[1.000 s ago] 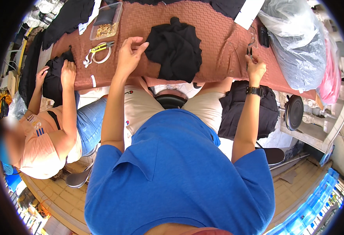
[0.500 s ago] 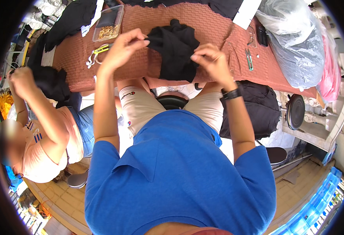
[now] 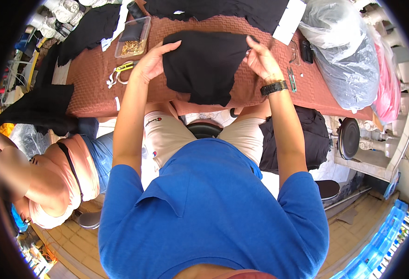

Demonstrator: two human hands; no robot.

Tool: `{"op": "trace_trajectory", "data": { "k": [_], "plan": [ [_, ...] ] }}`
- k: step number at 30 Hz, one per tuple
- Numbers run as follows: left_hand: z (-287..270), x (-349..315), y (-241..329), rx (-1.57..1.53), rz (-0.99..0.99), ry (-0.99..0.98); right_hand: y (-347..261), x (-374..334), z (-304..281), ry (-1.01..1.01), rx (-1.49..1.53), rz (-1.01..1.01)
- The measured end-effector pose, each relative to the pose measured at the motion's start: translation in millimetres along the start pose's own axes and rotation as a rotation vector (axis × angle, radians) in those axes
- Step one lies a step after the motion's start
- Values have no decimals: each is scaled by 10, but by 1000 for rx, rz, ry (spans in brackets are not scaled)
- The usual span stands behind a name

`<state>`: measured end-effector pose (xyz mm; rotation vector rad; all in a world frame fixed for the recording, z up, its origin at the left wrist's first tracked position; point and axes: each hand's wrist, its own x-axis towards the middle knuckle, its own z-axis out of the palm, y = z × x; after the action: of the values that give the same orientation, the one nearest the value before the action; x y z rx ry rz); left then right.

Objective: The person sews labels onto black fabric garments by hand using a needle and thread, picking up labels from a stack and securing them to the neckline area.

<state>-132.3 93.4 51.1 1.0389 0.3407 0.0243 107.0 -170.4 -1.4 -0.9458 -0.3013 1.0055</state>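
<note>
Head view: tray [image 3: 145, 43] and snips [image 3: 292, 80] flank black cloth [image 3: 202, 65].

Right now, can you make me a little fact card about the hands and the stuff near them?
Left hand: holds the black cloth at its upper left
Right hand: holds its upper right corner
Table cover: brown, textured
Left of cloth: yellow snips, clear box with gold-coloured bits
Right of cloth: green-handled snips, big plastic bag
Neighbour: person in a pink top, at left
</note>
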Motion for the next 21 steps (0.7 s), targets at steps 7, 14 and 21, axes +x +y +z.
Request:
{"op": "trace_trajectory", "data": {
  "k": [7,14,21],
  "plan": [
    [31,-286,438,231,207,39,-522,-60,254,-448,208,-160],
    [-111,-352,772,-75,362,-106,-1191,-116,267,-236,156,-245],
    [-2,-427,898,617,302,511,-1665,-437,733,-243,-303,-218]
  ]
}}
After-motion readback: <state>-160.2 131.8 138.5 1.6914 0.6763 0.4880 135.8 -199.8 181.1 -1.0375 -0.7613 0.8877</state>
